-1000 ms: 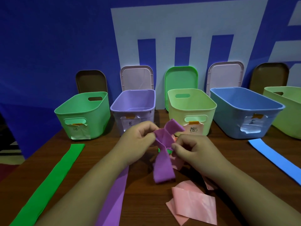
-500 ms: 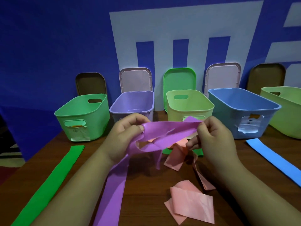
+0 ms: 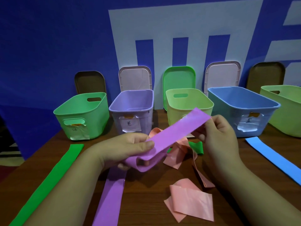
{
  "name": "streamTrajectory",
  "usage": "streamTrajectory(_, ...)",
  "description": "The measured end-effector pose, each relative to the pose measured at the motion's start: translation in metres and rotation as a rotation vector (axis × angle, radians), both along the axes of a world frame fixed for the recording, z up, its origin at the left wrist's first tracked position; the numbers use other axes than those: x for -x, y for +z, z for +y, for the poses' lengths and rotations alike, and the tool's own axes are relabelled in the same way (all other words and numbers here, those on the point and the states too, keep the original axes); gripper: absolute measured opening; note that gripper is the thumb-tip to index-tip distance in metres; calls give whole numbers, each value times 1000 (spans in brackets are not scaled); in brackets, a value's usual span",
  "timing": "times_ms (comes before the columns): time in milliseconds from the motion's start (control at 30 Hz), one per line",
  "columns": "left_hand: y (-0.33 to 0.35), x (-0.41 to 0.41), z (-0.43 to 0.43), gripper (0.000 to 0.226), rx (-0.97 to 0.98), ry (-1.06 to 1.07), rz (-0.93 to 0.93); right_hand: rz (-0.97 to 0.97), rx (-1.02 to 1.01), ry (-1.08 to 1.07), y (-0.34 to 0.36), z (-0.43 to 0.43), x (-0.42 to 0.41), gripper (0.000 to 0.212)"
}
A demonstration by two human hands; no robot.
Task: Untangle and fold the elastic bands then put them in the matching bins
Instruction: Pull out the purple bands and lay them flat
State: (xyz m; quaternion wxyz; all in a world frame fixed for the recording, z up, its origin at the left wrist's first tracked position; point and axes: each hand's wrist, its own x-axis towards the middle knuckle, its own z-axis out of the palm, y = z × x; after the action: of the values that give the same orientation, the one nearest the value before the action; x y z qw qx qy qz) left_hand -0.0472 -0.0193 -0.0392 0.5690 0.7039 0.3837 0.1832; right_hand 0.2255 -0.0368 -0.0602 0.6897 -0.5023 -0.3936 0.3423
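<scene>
A purple elastic band (image 3: 175,132) stretches flat between my hands above the table. My left hand (image 3: 130,149) pinches it at a fold, thumb on top, and the band's long tail (image 3: 110,198) runs down toward me. My right hand (image 3: 218,136) pinches its far end in front of the yellow-green bin (image 3: 189,108). Under the band lies a tangle of a pink band (image 3: 177,154) and a green band (image 3: 196,146). The purple bin (image 3: 132,110) stands behind my left hand.
A green bin (image 3: 83,115), a blue bin (image 3: 242,110) and another yellow-green bin (image 3: 283,108) complete the row, with lids (image 3: 135,79) leaning on the blue wall behind. A long green band (image 3: 48,181) lies left, a blue band (image 3: 273,159) right, a pink piece (image 3: 190,203) near me.
The purple band was knotted up with the pink one; now it is freed and pulled out flat between my hands, which moved apart. The pink tangle dropped to the table.
</scene>
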Motion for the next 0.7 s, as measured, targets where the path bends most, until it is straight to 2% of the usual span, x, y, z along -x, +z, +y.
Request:
streamTrajectory(33,0,0,1,35,-6,-33,16,-2,5,-5,0,-1,0,25)
streamTrajectory(167,0,0,3,69,50,-126,172,-49,16,5,0,-3,4,25)
streamTrajectory(267,-2,-2,3,72,-39,-89,217,-136,40,17,-1,-1,1,25)
streamTrajectory(333,-3,-6,7,64,-163,23,260,-177,62,43,-2,-2,-2,27)
streamTrajectory(400,-5,-10,12,44,-343,160,297,-275,104,56,-4,-3,-2,30)
streamTrajectory(467,-6,-15,14,22,-486,241,232,-316,137,99,-7,-3,0,31)
streamTrajectory(567,-8,-27,10,27,-618,202,141,-296,166,178,-11,-1,6,26)
streamTrajectory(700,-18,-42,15,31,-883,44,175,-248,199,251,-11,1,17,25)
